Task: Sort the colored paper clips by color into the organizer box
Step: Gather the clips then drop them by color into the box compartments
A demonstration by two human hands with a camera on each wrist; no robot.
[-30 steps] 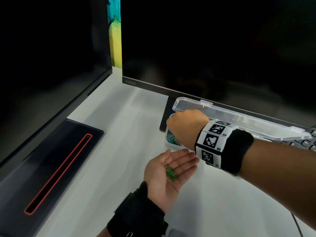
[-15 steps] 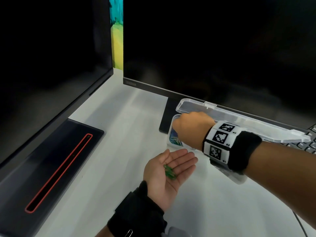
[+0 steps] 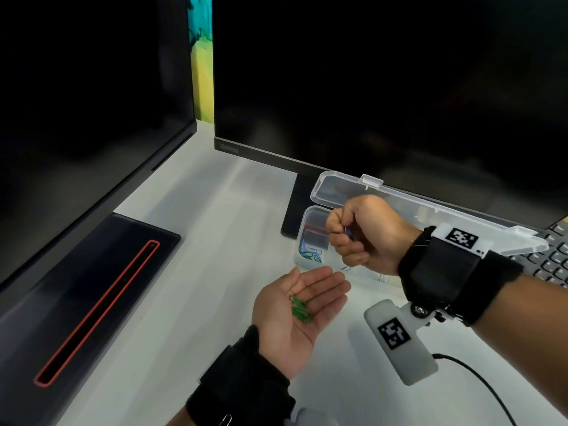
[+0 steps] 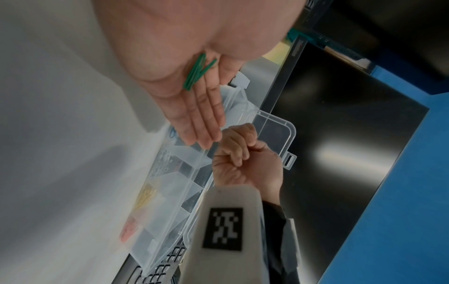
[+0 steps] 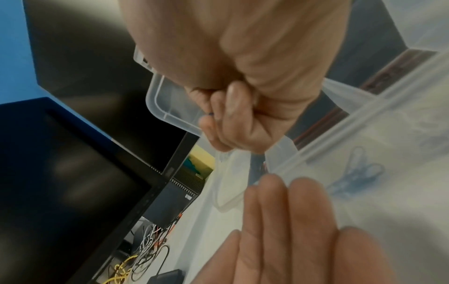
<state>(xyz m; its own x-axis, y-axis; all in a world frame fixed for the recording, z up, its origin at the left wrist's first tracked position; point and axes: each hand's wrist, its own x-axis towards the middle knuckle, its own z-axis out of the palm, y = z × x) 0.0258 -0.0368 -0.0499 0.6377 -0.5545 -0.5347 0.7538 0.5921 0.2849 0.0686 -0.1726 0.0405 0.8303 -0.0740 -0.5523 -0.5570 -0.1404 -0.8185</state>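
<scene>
My left hand (image 3: pixel 310 292) lies palm up and flat over the white desk, just in front of the clear organizer box (image 3: pixel 307 215). A few green paper clips (image 3: pixel 300 309) rest loose on its palm, also plain in the left wrist view as green paper clips (image 4: pixel 198 73). My right hand (image 3: pixel 344 238) is curled into a fist above the box's left end, pinching a small blue paper clip (image 5: pixel 210 114) between thumb and fingers. Blue clips (image 3: pixel 310 252) lie in the end compartment. Yellow clips (image 4: pixel 145 194) and red clips (image 4: pixel 128 230) fill other compartments.
The box's lid (image 3: pixel 344 187) stands open against the right monitor (image 3: pixel 384 87). A second monitor (image 3: pixel 86 103) and its dark base with a red slot (image 3: pixel 101 305) take up the left. A keyboard (image 3: pixel 553 256) and a black cable (image 3: pixel 479 379) are at the right.
My right hand has lifted out of the box's end compartment, moved a little right and turned so its curled fingers face up. The left hand and its green clips have stayed put.
</scene>
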